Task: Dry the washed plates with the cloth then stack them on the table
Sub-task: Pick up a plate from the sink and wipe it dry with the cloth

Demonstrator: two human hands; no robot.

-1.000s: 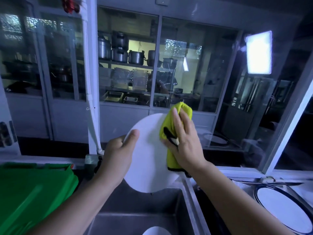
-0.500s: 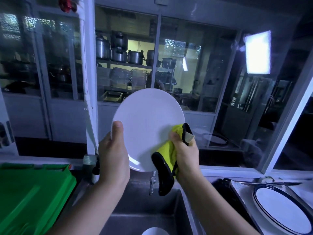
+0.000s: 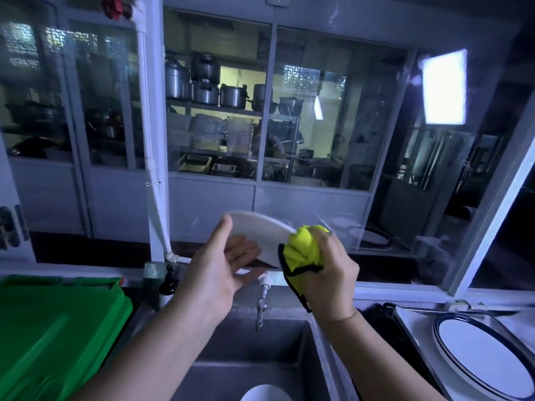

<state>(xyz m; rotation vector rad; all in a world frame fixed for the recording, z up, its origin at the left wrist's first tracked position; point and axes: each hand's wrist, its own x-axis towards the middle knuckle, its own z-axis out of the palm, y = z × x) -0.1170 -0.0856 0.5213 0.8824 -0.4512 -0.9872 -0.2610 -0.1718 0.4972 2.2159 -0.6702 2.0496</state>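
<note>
Two hands (image 3: 220,267) (image 3: 330,276), two plain white plates (image 3: 257,230) (image 3: 265,393), one yellow cloth (image 3: 302,250) — and one tap (image 3: 262,302).

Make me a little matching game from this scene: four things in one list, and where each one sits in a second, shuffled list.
Things
1. white plate
2. yellow cloth
3. dark-rimmed plate
4. green bin

Places
A. lying on the tray at the right
B. bunched in the right hand
C. left of the sink
D. held up, tilted, over the sink

Pairs: 1-D, 2-B, 3-A, 4-C
</note>
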